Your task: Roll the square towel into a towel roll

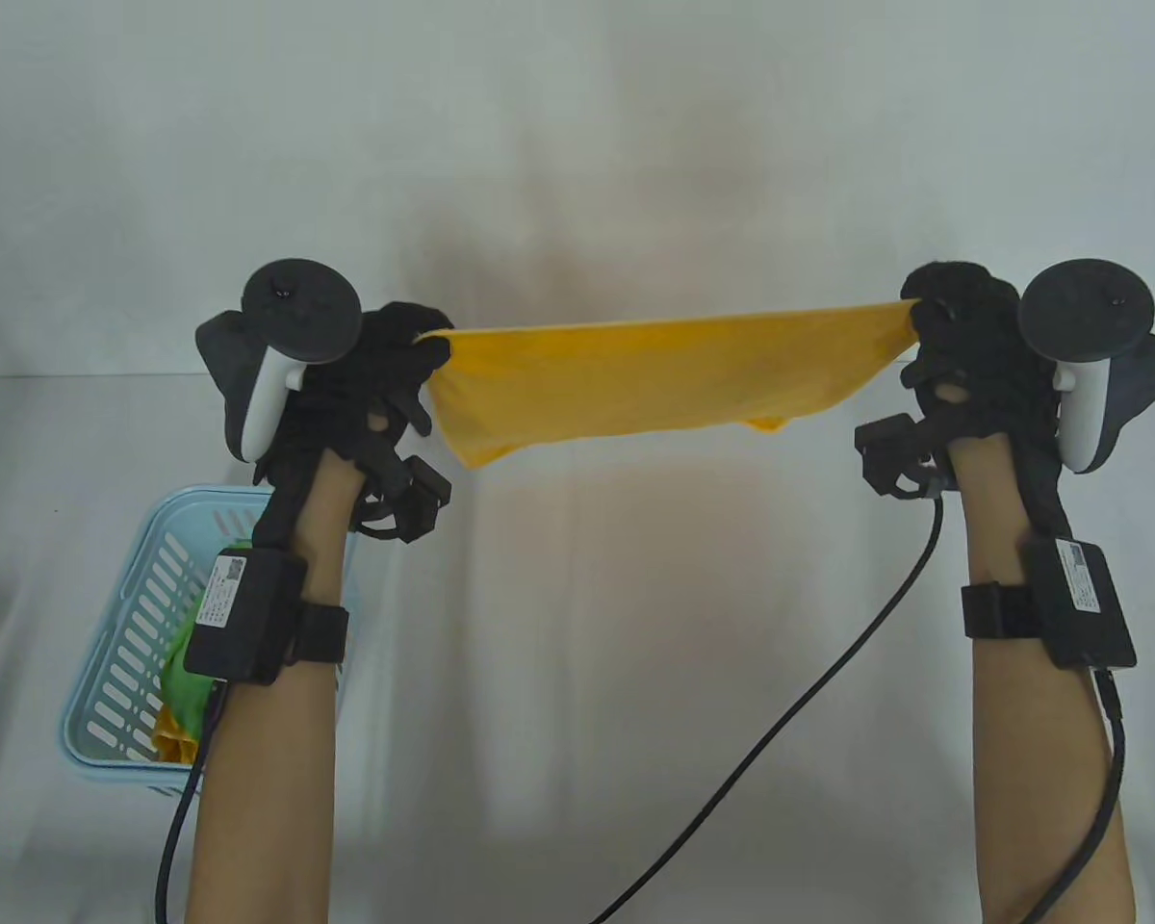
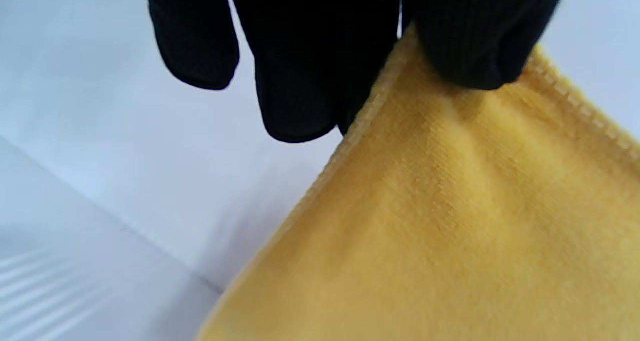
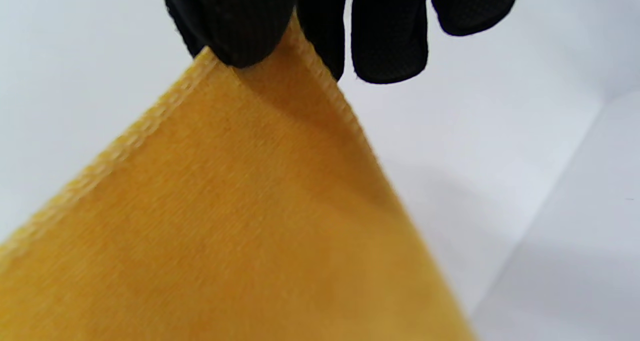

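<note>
White labels are showing on the black boxes strapped to both forearms, but their print is too small to read; no other writing is showing.

The left hand [image 1: 385, 371] is pinching 1 top corner of the yellow towel [image 1: 654, 380] between gloved fingertips [image 2: 465, 41], and the right hand [image 1: 958, 361] is pinching the other top corner the same way. The towel is hanging stretched between the 2 hands, lifted above the white table [image 1: 577, 674], with its upper edge taut and its lower part sagging below the grips.

A light blue basket [image 1: 125, 664] is sitting at the table's left, beside the left forearm, holding green and yellow cloths [image 1: 178, 693].
</note>
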Motion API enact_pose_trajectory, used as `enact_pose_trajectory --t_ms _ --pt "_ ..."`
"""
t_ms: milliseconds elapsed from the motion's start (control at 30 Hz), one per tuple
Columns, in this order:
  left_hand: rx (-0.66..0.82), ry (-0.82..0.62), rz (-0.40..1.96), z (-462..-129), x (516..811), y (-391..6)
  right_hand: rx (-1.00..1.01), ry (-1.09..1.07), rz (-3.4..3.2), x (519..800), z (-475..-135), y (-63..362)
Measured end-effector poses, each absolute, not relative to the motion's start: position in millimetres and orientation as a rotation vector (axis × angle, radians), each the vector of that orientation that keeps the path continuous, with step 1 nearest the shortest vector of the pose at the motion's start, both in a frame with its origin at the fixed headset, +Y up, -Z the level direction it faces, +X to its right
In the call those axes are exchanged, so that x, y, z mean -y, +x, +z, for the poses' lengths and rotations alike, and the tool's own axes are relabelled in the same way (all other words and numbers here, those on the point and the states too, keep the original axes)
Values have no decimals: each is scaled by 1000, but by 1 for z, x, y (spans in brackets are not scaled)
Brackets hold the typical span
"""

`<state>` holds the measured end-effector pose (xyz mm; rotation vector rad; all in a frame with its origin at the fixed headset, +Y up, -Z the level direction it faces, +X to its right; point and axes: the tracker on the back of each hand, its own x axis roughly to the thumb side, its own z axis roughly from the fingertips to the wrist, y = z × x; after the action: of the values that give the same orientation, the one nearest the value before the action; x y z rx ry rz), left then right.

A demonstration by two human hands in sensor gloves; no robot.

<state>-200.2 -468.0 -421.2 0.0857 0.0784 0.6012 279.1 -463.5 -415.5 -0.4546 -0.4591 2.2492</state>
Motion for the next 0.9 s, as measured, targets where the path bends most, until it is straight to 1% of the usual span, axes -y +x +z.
enact_pose_trajectory --t_ms 67,167,233,333,433,500,567,633,700,800,900 --pt "-80 68 620 -419 485 -196 454 -454 2231 479 -412 283" --pt "-94 32 658 -413 502 -192 390 -456 2203 498 -405 290" --pt "-93 19 652 -410 509 -191 352 -457 2215 507 -401 293" --pt "-100 -15 641 -404 528 -190 281 -434 2240 523 -392 296" --pt "-90 -77 656 -395 554 -192 172 -391 2248 546 -381 301" --pt "-67 -126 650 -387 572 -196 83 -332 2230 568 -368 306" --pt "-71 -156 637 -379 581 -198 24 -282 2211 579 -360 309" --pt "-39 -171 633 -369 588 -201 -38 -235 2160 592 -349 314" --pt "5 -228 630 -356 595 -202 -99 -190 2119 603 -338 320" --pt "76 -299 619 -339 601 -204 -174 -136 2103 613 -323 325" --pt "121 -338 572 -326 604 -204 -247 -80 2111 617 -310 327"
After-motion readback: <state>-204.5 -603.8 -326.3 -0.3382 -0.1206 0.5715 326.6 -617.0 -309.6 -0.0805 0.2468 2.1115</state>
